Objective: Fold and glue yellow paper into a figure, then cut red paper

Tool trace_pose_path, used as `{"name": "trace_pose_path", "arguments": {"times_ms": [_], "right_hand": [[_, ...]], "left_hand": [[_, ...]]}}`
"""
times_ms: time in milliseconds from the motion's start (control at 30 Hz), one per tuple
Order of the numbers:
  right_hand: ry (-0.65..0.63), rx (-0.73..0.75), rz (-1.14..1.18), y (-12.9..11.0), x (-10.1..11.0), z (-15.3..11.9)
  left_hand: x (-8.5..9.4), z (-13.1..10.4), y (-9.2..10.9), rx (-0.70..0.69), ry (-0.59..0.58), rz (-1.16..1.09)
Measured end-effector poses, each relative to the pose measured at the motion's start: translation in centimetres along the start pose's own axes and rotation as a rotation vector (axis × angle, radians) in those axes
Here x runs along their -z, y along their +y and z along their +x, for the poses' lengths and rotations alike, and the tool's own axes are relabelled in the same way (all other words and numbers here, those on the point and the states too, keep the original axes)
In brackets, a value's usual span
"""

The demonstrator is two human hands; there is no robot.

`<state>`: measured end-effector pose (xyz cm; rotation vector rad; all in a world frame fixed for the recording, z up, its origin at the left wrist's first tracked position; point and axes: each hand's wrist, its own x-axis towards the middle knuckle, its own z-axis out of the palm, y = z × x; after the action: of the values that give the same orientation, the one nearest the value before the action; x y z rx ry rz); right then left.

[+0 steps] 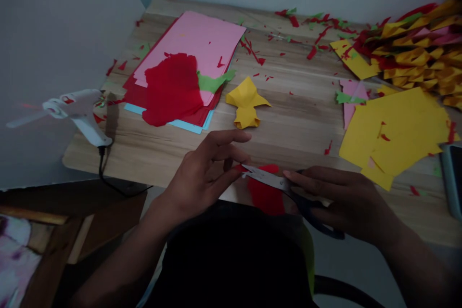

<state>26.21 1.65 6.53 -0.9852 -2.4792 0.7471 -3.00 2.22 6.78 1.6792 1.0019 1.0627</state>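
Observation:
My right hand (335,197) is closed around a pair of scissors (269,178), dark-handled, its blades pointing left. At the blade tips, my left hand (205,168) pinches a small bit of red paper between thumb and finger. Under the blades, at the table's front edge, lies a larger piece of red paper (266,197); whether it joins the pinched bit, I cannot tell. Just beyond my left hand stands a folded yellow paper piece (247,103).
A white glue gun (81,113) with a black cord stands at the left edge. Behind are stacked coloured sheets (202,33) under crumpled red paper (173,89). Yellow sheets (400,130), a heap of folded paper pieces (426,53) and a phone-like object (453,178) lie right, among scattered scraps.

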Motion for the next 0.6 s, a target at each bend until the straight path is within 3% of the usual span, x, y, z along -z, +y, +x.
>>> {"name": "trace_pose_path", "arguments": {"times_ms": [333, 600], "right_hand": [[-0.027, 0.003, 0.012, -0.05, -0.79, -0.07], [0.03, -0.005, 0.03, -0.08, -1.01, -0.3]], "left_hand": [[0.07, -0.34, -0.06, 0.055, 0.028, 0.031], [-0.17, -0.36, -0.39, 0.079, 0.045, -0.028]]}}
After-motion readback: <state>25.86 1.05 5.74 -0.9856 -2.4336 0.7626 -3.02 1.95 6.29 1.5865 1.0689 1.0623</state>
